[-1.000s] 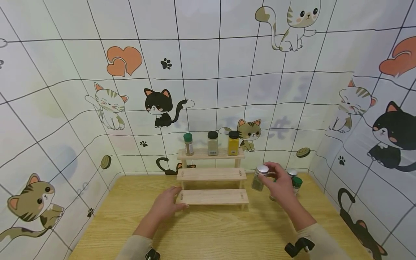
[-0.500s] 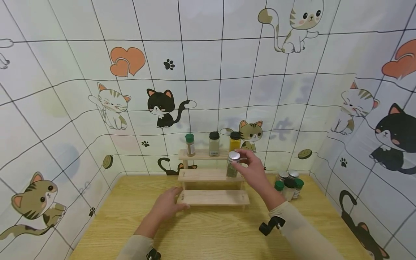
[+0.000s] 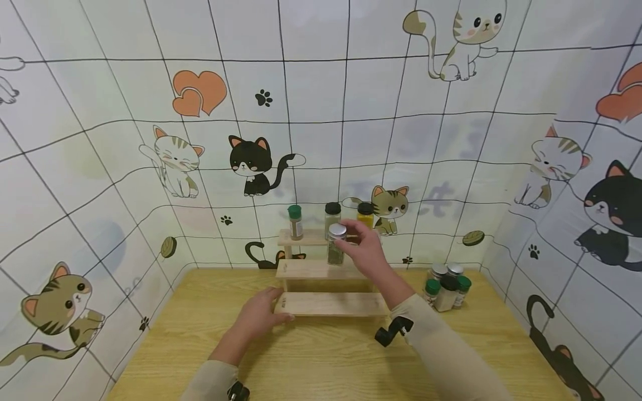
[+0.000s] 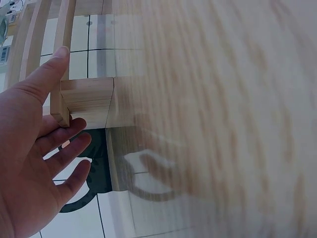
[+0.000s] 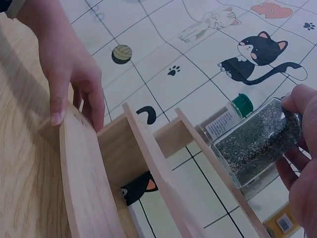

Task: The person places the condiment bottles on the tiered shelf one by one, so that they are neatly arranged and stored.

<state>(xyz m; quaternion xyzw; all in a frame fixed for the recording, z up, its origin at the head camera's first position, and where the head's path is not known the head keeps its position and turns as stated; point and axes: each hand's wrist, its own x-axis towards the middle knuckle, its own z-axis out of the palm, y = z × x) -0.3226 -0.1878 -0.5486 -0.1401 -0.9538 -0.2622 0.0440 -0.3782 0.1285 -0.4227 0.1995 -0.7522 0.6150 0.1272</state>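
Observation:
With thumb and fingers, my right hand (image 3: 368,250) pinches a glass spice jar (image 3: 335,252) with a silver lid. Dark green dried herbs show inside the jar (image 5: 257,141) in the right wrist view. It stands out over the middle tier of a three-tier wooden rack (image 3: 328,304); whether its base touches the wood is hard to tell. My left hand (image 3: 258,314) grips the left end of the lowest tier, thumb on the board and fingers behind it. On the top tier are a green-capped jar (image 3: 295,224), a black-capped pale jar (image 3: 331,216) and a partly hidden yellow jar (image 3: 366,217).
Several more spice jars (image 3: 445,299) with silver, green and black caps are clustered at the right of the wooden table (image 3: 321,356). A cat-printed wall covering (image 3: 311,145) rises behind and at both sides.
My right hand has carried the silver-lidded jar leftward from beside the rack to over the middle tier. My left hand keeps its grip on the lowest tier's end.

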